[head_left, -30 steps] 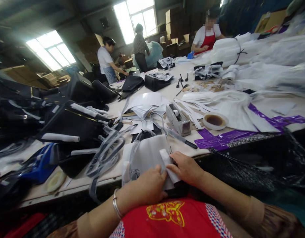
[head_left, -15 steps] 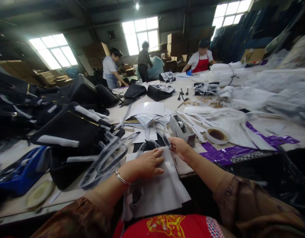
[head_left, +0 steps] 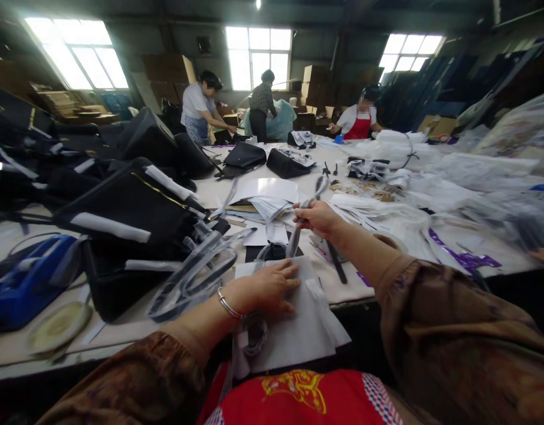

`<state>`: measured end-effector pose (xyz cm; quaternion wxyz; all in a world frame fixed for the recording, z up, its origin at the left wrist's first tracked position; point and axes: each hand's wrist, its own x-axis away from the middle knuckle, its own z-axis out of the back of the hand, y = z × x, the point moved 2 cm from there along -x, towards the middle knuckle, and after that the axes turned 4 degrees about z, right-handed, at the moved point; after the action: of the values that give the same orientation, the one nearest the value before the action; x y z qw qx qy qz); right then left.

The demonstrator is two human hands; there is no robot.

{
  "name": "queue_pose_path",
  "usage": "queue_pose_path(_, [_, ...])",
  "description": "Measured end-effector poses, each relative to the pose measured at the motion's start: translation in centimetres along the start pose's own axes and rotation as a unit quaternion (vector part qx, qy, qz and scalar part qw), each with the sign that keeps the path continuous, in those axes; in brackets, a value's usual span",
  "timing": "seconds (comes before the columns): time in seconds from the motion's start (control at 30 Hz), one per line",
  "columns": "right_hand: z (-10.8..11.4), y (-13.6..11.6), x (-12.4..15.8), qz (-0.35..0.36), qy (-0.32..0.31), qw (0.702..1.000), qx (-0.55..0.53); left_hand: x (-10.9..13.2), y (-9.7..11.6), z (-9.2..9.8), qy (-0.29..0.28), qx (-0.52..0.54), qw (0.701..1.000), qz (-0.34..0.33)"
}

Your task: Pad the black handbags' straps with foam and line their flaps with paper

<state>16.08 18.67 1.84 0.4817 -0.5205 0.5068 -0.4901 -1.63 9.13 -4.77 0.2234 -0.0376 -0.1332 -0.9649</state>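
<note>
My left hand (head_left: 274,287) lies flat, fingers spread, on a white wrapping sheet (head_left: 298,339) at the table's front edge. Beyond the sheet shows a flat black piece (head_left: 253,254), probably part of a bag; the sheet covers the rest. My right hand (head_left: 318,218) pinches a strap wrapped in clear plastic (head_left: 294,241) and holds it raised above the table. The strap's far end loops up past my fingers, and its near end runs down to the black piece. By my left wrist, a plastic-wrapped coil (head_left: 256,333) rests on the sheet.
Black handbags (head_left: 117,212) are heaped at left beside a blue tape dispenser (head_left: 28,280) and a tape roll (head_left: 59,326). White paper sheets (head_left: 265,190) lie ahead. At right are white strips, purple plastic (head_left: 467,257) and piled clear bags (head_left: 488,171). Several co-workers stand beyond.
My right hand has moved up and away from the sheet, drawing the wrapped strap upward. My left hand stays flat on the sheet. The view has levelled out.
</note>
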Motion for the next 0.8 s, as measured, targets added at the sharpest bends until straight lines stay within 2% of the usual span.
queue_pose_path(0.13, [-2.9, -0.4, 0.7, 0.067, 0.014, 0.997, 0.044, 0.1, 0.0, -0.5, -0.022, 0.002, 1.000, 0.007])
queue_pose_path(0.23, [-3.9, -1.6, 2.4, 0.153, -0.066, 0.983, 0.078, 0.0, 0.0, -0.4, -0.025, -0.010, 1.000, 0.004])
queue_pose_path(0.33, [-3.9, -4.0, 4.1, 0.262, -0.161, 0.938, 0.162, 0.1, 0.1, -0.2, -0.019, -0.010, 1.000, -0.003])
queue_pose_path(0.43, [-3.9, -6.0, 4.8, 0.317, -0.206, 0.883, 0.279, 0.3, 0.3, 0.0, -0.009, -0.005, 1.000, -0.013])
queue_pose_path(0.5, [-4.2, -6.7, 4.7, 0.348, -0.217, 0.848, 0.335, 0.4, 0.4, 0.0, 0.001, -0.001, 1.000, -0.017])
queue_pose_path(0.57, [-4.8, -6.8, 4.3, 0.377, -0.185, 0.825, 0.377, 0.5, 0.4, 0.0, 0.010, 0.006, 1.000, -0.018])
queue_pose_path(0.63, [-5.4, -6.6, 3.6, 0.376, -0.146, 0.823, 0.399, 0.6, 0.4, 0.0, 0.016, 0.010, 1.000, -0.021])
queue_pose_path(0.67, [-5.6, -6.4, 3.2, 0.350, -0.142, 0.838, 0.392, 0.6, 0.4, -0.1, 0.016, 0.009, 1.000, -0.023])
queue_pose_path(0.73, [-6.0, -5.9, 2.4, 0.260, -0.186, 0.882, 0.345, 0.5, 0.4, -0.1, 0.009, 0.007, 1.000, -0.020])
queue_pose_path(0.77, [-6.2, -5.7, 2.1, 0.211, -0.228, 0.897, 0.315, 0.5, 0.4, -0.1, 0.004, 0.008, 1.000, -0.016])
queue_pose_path(0.8, [-6.3, -5.5, 1.9, 0.172, -0.276, 0.899, 0.293, 0.5, 0.4, -0.1, -0.003, 0.011, 1.000, -0.012])
